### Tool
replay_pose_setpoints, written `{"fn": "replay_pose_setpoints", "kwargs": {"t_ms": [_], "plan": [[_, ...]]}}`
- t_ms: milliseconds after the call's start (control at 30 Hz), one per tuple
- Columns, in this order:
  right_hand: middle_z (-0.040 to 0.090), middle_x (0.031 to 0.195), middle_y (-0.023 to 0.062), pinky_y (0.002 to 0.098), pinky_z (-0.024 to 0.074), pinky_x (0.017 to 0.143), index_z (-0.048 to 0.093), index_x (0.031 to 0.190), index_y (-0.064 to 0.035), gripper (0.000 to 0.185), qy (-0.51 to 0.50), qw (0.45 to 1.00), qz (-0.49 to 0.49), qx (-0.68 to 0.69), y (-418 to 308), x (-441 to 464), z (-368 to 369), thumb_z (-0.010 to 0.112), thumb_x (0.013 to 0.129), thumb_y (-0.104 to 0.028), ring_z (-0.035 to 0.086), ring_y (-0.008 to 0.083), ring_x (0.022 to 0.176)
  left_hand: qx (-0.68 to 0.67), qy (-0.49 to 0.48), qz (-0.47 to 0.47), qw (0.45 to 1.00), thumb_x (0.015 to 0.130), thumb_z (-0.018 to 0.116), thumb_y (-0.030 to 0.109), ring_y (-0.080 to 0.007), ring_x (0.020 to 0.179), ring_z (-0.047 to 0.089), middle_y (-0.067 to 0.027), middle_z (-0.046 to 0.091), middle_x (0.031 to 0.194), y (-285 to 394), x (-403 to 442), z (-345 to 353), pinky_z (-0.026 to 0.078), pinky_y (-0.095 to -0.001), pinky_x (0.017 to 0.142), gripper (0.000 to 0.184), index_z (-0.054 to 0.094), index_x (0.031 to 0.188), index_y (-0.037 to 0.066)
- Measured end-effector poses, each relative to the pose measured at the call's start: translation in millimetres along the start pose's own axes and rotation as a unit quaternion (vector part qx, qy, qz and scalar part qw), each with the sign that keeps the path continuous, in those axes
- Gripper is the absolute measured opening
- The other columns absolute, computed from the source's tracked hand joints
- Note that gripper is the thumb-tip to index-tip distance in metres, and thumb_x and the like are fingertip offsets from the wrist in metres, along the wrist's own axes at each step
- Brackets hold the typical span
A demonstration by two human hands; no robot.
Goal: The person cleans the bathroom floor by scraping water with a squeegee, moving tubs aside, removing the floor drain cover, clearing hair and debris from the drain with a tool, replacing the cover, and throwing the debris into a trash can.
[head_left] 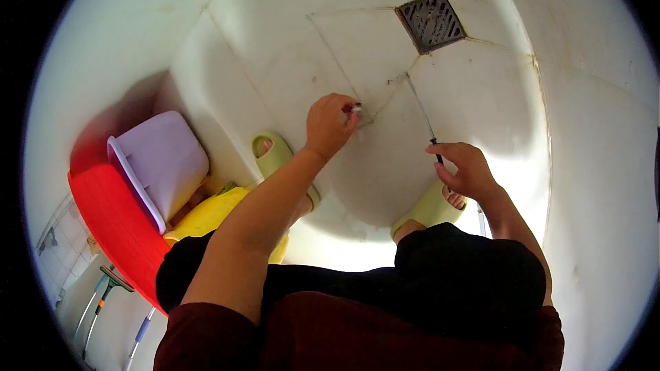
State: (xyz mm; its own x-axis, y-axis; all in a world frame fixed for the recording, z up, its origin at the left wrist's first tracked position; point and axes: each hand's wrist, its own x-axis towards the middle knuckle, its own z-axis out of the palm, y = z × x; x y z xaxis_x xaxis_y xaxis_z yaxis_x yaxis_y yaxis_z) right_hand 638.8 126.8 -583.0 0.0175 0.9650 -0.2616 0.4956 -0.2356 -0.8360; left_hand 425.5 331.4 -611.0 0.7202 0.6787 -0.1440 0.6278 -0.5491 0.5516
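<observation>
My left hand [333, 122] is closed in a pinch over the pale floor tiles. Between thumb and fingertips it holds a small whitish piece [357, 107] with a dark edge, too small to name. To the right, my right hand [466, 167] is wrapped round the black handle of a screwdriver [422, 108]. Its long thin metal shaft points up and away, with the tip near dark specks [395, 80] on the floor. The palm hides part of the handle.
A square metal floor drain [431, 22] lies ahead. At left are a red tub [113, 233], a lilac plastic bin [165, 158] and a yellow item [210, 214]. My green slippers [430, 207] are on the floor. Long-handled cleaning tools [103, 295] lean at lower left. White walls curve round both sides.
</observation>
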Motion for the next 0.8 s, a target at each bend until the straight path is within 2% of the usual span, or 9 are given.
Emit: {"fn": "replay_pose_setpoints", "kwargs": {"t_ms": [67, 100, 167, 267, 367, 467, 600, 700, 800], "plan": [[0.063, 0.095, 0.0096, 0.0327, 0.049, 0.072, 0.058, 0.102, -0.0104, 0.028, -0.016, 0.999, 0.035, 0.028, 2.8, -2.1, 2.9, 0.056, 0.075, -0.004, 0.061, 0.0236, 0.083, -0.067, 0.056, -0.087, 0.992, 0.067, 0.063, 0.006, -0.0218, 0.066, 0.053, -0.0063, 0.057, 0.074, 2.3, -8.2, -7.5, 0.043, -0.0329, 0.061, 0.015, 0.056, 0.081, 0.006], [0.063, 0.095, 0.0105, 0.0317, 0.0493, 0.072, 0.058, 0.101, -0.0092, 0.028, -0.025, 0.998, 0.05, 0.042, 3.9, -2.5, 4.5, 0.056, 0.074, -0.002, 0.062, 0.023, 0.084, -0.063, 0.047, -0.092, 0.993, 0.068, 0.062, 0.006, -0.0199, 0.066, 0.052, -0.0062, 0.057, 0.075, 0.0, -14.2, -9.2, 0.043, -0.0315, 0.062, 0.016, 0.056, 0.083, 0.005], [0.062, 0.09, 0.009, 0.0315, 0.0492, 0.066, 0.057, 0.1, -0.0107, 0.026, -0.011, 0.996, 0.029, 0.078, 7.5, -2.2, 12.0, 0.054, 0.076, -0.001, 0.061, 0.0227, 0.076, -0.055, 0.033, -0.098, 0.993, 0.071, 0.062, 0.007, -0.0162, 0.065, 0.05, -0.0059, 0.056, 0.077, -7.1, -22.6, -8.8, 0.043, -0.0285, 0.063, 0.018, 0.055, 0.088, 0.004], [0.062, 0.087, 0.008, 0.0312, 0.0487, 0.062, 0.057, 0.099, -0.0106, 0.024, -0.006, 0.994, 0.037, 0.105, 2.0, -0.4, 13.6, 0.052, 0.078, 0.0, 0.06, 0.0218, 0.07, -0.031, -0.015, -0.094, 0.995, 0.07, 0.064, 0.008, -0.0198, 0.068, 0.052, -0.0066, 0.056, 0.077, -10.4, -30.0, -3.9, 0.044, -0.031, 0.065, 0.023, 0.054, 0.091, 0.004], [0.062, 0.086, 0.0079, 0.03, 0.0482, 0.061, 0.056, 0.099, -0.0092, 0.023, -0.016, 0.991, 0.072, 0.107, -2.9, 0.4, 9.5, 0.051, 0.078, 0.0, 0.059, 0.0202, 0.068, 0.03, -0.004, -0.06, 0.998, 0.069, 0.066, 0.01, -0.0242, 0.071, 0.054, -0.0078, 0.056, 0.077, -11.1, -26.3, 3.1, 0.044, -0.0345, 0.066, 0.029, 0.053, 0.094, 0.005], [0.062, 0.085, 0.0071, 0.0292, 0.0479, 0.061, 0.055, 0.098, -0.0084, 0.022, -0.019, 0.989, 0.102, 0.11, -2.2, -1.8, 7.9, 0.051, 0.079, 0.0, 0.059, 0.0189, 0.066, 0.06, -0.052, -0.089, 0.993, 0.068, 0.067, 0.013, -0.0273, 0.076, 0.055, -0.0083, 0.056, 0.078, -1.3, -20.3, 3.1, 0.043, -0.0378, 0.069, 0.033, 0.053, 0.097, 0.007], [0.062, 0.083, 0.0057, 0.027, 0.047, 0.06, 0.055, 0.096, -0.0079, 0.02, 0.025, 0.99, 0.081, 0.117, 4.4, -2.8, 10.7, 0.049, 0.079, 0.0, 0.057, 0.0144, 0.064, 0.148, -0.033, -0.05, 0.987, 0.068, 0.065, 0.014, -0.0267, 0.08, 0.055, -0.0076, 0.057, 0.08, -0.3, -19.8, 7.5, 0.042, -0.0377, 0.072, 0.029, 0.055, 0.094, 0.009], [0.061, 0.081, 0.0059, 0.0239, 0.0453, 0.058, 0.052, 0.096, -0.0068, 0.02, 0.004, 0.974, 0.129, 0.184, 3.3, -2.2, 10.1, 0.047, 0.079, 0.003, 0.054, 0.0097, 0.062, 0.203, -0.062, -0.053, 0.976, 0.067, 0.064, 0.015, -0.026, 0.082, 0.055, -0.0073, 0.057, 0.083, 0.2, -16.0, 7.1, 0.041, -0.0374, 0.073, 0.023, 0.056, 0.088, 0.01], [0.058, 0.085, 0.0063, 0.0217, 0.0429, 0.058, 0.046, 0.098, -0.0042, 0.022, 0.014, 0.954, 0.14, 0.266, 6.4, -3.2, 18.2, 0.039, 0.081, 0.008, 0.05, 0.0066, 0.063, 0.209, -0.081, -0.066, 0.972, 0.068, 0.065, 0.015, -0.0248, 0.08, 0.055, -0.0073, 0.058, 0.083, -4.4, -10.8, 8.6, 0.041, -0.0369, 0.071, 0.017, 0.056, 0.081, 0.01]]}}
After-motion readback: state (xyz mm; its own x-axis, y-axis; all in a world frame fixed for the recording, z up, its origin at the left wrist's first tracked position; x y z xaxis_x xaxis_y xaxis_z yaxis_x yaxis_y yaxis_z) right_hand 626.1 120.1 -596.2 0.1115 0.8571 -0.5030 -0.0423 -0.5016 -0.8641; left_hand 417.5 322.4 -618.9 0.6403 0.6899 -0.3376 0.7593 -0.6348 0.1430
